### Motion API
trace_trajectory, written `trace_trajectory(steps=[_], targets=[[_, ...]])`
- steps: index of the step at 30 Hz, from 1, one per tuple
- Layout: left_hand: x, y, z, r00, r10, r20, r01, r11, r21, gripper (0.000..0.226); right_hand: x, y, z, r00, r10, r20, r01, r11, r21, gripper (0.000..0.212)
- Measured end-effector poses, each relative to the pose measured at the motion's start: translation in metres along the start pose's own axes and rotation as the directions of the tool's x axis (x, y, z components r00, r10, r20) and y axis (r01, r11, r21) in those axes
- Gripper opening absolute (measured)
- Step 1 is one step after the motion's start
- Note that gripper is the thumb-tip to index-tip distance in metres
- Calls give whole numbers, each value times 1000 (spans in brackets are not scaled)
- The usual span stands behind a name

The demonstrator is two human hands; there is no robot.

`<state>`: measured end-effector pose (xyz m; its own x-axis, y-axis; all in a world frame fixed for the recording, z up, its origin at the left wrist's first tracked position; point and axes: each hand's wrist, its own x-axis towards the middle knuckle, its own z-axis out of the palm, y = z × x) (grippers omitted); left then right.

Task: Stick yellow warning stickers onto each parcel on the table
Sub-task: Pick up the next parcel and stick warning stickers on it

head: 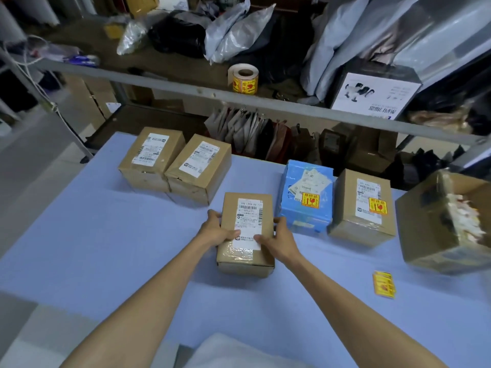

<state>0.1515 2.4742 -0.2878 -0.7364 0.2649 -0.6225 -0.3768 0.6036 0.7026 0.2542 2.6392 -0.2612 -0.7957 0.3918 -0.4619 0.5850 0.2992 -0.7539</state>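
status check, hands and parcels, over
Both hands, left hand and right hand, gripping middle parcel, unstickered. Blue parcel stickered. Loose stickers lie right. Nothing blocking.

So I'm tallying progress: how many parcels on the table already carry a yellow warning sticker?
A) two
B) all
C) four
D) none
A: only the blue parcel and the brown box right of it show a yellow sticker; the box held by both hands and the two far-left boxes show none.

Unstickered brown parcel (pixel 247 232) mid-table, upright
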Motion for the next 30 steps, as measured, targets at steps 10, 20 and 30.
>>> trace_trajectory(steps=[10, 20, 30], targets=[[-47, 3, 63, 972, -27, 233, 21, 999, 28, 109, -35, 57, -44, 997, 74, -25, -71, 992, 104, 87], [-59, 29, 152, 932, 136, 336, -131, 991, -39, 105, -70, 110, -109, 984, 116, -138, -75, 960, 271, 80], [-67, -2, 177, 970, 119, 210, -107, 992, -72, 98, -85, 144, -105, 992, 28, -123, 14, 943, 332, 79]])
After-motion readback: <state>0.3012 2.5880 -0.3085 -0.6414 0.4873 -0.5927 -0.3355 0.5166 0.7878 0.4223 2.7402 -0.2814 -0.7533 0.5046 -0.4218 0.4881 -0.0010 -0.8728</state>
